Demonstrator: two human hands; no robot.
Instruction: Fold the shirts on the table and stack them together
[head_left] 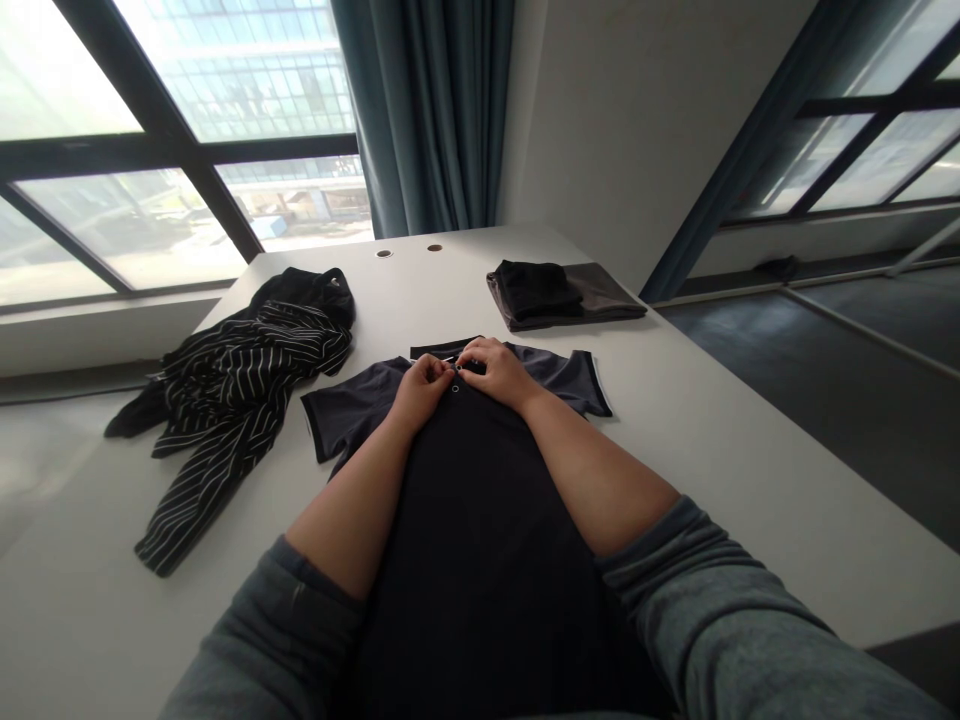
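Note:
A dark polo shirt (480, 500) lies spread front side up, its collar away from me and its short sleeves out to both sides. At the neck opening my left hand (424, 388) pinches the placket from the left. My right hand (496, 370) grips the placket from the right, fingers bent close to a small pale-rimmed button. One more button (455, 388) shows just below my fingertips. Parts of the collar are hidden behind both hands. Whether the upper button is through its hole I cannot tell.
On the white table (750, 480), a crumpled black-and-white striped garment (247, 370) lies to the left. Folded dark clothes (540, 290) are stacked at the back right. Two round cable holes (384, 254) sit near the far edge, before a blue curtain (427, 110).

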